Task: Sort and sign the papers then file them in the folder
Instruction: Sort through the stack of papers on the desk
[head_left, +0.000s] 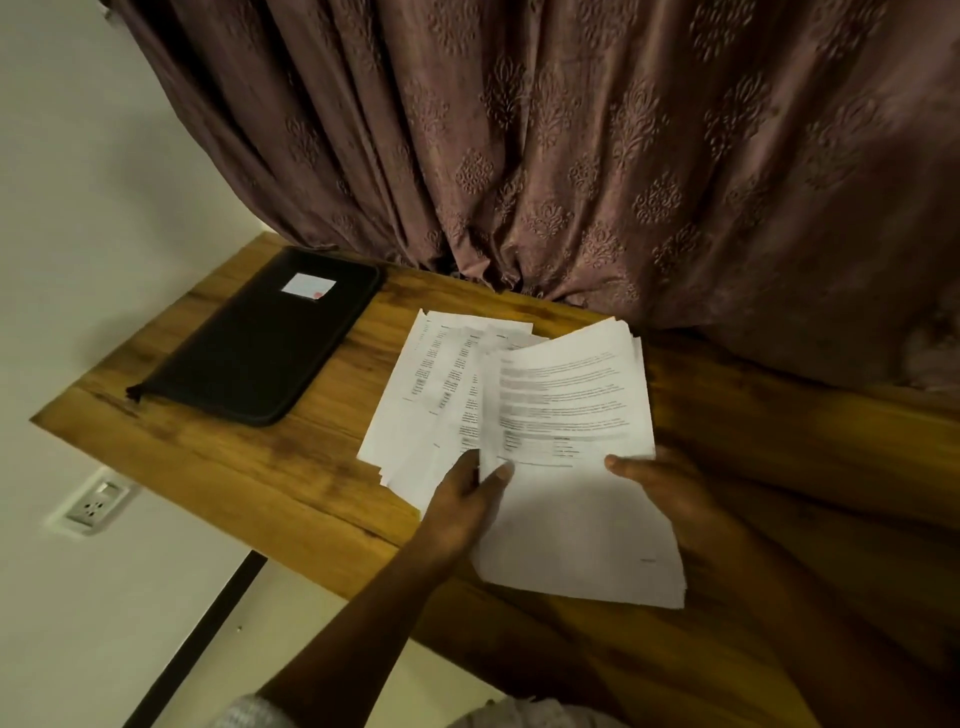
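Paperwork first: the stack of printed pages (571, 493) is lifted at a slant just above the wooden desk (234, 467), its top page carrying blurred lines of text on the far half and blank on the near half. My left hand (460, 512) pinches the stack's left edge, thumb lying on the top page and the fingers tucked behind it. My right hand (662, 491) grips the stack's right edge, thumb on top and the rest hidden beneath the pages.

Left of the stack and partly covered by it, loose sheets (431, 384) lie fanned out flat on the desk, printed with columns that I cannot read.

Farther left of the stack, well apart from it, the black zip folder (260, 338) lies flat and closed, a white label (307, 286) on its far end. Nothing pokes out of it, and I cannot tell what is inside.

Behind the stack a brown patterned curtain (571, 156) hangs down to the desk's back edge. Left of the stack and below the desk's edge, a wall socket (96, 504) sits on the pale wall.
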